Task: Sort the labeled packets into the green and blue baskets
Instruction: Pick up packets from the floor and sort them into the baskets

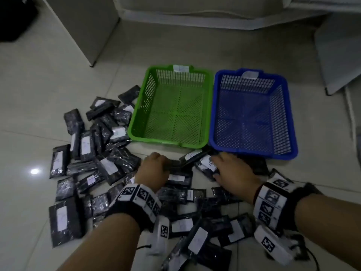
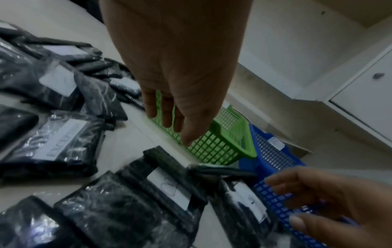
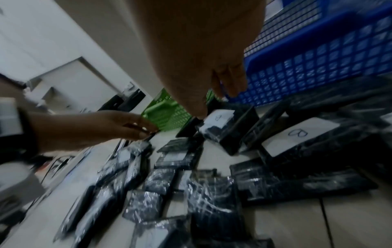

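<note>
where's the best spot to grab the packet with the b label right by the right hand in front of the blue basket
Probably pinch the B-labelled packet by its near short edge, coming from above on the person's side. It lies flat with that edge free, while its far end points at the blue basket wall and another packet lies against its left side.

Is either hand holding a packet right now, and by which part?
Left hand pinches the tip of a dark packet near the green basket. Right hand reaches with straight fingers and grips nothing.
</note>
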{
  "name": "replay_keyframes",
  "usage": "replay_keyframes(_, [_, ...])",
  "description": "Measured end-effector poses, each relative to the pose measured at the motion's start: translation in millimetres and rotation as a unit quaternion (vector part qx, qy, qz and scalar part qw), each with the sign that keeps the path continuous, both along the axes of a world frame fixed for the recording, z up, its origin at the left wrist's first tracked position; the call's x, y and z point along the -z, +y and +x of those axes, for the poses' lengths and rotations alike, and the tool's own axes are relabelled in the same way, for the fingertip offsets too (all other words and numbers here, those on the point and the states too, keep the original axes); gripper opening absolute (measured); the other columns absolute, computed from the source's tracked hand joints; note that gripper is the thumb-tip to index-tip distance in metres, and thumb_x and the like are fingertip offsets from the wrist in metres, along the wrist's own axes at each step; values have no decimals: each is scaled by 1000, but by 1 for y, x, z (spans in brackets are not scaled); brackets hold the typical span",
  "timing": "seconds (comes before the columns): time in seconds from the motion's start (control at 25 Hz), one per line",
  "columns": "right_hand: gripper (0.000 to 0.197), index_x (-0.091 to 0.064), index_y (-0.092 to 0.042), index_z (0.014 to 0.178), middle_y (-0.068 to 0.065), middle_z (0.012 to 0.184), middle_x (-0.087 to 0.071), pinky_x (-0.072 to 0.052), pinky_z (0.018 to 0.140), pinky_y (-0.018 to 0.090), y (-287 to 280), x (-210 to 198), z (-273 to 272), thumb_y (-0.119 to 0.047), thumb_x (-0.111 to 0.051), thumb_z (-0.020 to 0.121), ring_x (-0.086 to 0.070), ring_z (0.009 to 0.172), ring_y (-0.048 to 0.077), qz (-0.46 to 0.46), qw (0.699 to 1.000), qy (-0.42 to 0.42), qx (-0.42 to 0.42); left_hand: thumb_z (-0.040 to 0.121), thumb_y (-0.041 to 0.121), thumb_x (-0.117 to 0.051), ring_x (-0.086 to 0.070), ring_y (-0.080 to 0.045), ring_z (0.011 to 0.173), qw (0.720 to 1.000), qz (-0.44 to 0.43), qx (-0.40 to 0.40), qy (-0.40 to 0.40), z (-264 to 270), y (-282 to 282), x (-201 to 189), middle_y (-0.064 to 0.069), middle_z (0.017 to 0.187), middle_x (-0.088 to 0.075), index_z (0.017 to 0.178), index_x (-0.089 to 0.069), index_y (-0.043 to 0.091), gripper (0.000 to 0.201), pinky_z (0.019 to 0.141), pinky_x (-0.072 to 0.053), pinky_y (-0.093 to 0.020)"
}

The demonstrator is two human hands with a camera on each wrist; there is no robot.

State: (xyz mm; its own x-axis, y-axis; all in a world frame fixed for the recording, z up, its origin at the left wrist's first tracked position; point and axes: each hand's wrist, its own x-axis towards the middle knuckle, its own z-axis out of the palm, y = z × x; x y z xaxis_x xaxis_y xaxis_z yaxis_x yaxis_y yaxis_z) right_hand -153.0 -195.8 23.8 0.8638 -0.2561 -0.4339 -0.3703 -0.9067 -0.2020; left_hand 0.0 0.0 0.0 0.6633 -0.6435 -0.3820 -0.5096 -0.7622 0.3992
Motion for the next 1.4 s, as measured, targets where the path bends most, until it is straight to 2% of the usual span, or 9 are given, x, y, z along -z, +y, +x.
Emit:
replay_keyframes(0.24, [76,-20,-21,144,15,140,-27,-33,103,43,17,34,10,-52,-57,85,-36,126,36,-97,995,33,15,81,38,-65,-29,-29,137,994,33,100,-19,17,0,42,1,156,-18,145,-25,33,76,107,-37,-44])
replay_keyframes(0.36, [77,-20,-21,143,15,138,-30,-32,104,43,17,40,13,-50,-59,83,-35,126,34,-98,994,24,40,81,39,-64,-41,-29,124,989,61,138,-4,24,-4,49,0,142,-40,140,-36,35,65,103,-37,-39])
replay_keyframes(0.52, [65,-40,-25,124,6,119,-42,-40,90,40,16,38,7,-51,-59,67,-40,114,28,-71,995,-40,50,77,44,-60,-48,-23,113,987,62,146,1,31,4,39,5,125,-53,130,-50,37,54,96,-43,-38])
replay_keyframes(0.68, [60,-52,-26,109,0,103,-45,-43,80,36,22,32,-7,-56,-50,57,-43,97,23,13,978,-192,86,89,26,-58,-60,-12,85,990,-21,26,135,50,15,12,1,94,-68,108,-67,22,21,71,-49,-20])
replay_keyframes(0.76, [56,-52,-23,107,-2,103,-44,-41,81,34,22,27,-9,-51,-53,59,-41,96,19,63,960,-258,93,92,17,-58,-59,-15,69,953,-73,-82,281,59,16,0,-5,78,-64,96,-66,8,13,55,-49,-17])
replay_keyframes(0.88, [50,-49,-22,109,-5,107,-41,-41,83,29,29,16,-1,-43,-55,63,-43,100,14,143,927,-333,98,91,12,-55,-65,-19,58,870,-129,-138,456,67,20,-20,-14,70,-67,79,-66,6,17,51,-52,-22])
replay_keyframes(1.04, [49,-49,-18,110,-3,111,-42,-38,90,24,35,-4,31,-34,-58,64,-45,105,14,180,891,-410,78,92,5,-50,-70,-24,60,847,-102,-128,506,73,25,-45,-17,68,-69,79,-68,10,22,55,-57,-29])
replay_keyframes(1.24, [48,-50,-18,110,-1,112,-45,-31,95,26,9,-19,107,-28,-66,65,-40,109,15,143,915,-375,42,92,-2,-46,-70,-23,57,850,-148,-173,475,94,35,-64,-13,59,-65,107,-52,-4,16,45,-55,-25])
replay_keyframes(1.4, [46,-50,-19,104,1,112,-43,-34,85,29,-25,0,153,-20,-76,65,-44,108,22,108,967,-231,1,91,-1,-52,-72,-25,66,865,-215,-216,398,110,43,-58,-14,78,-71,119,-54,3,28,55,-59,-29])
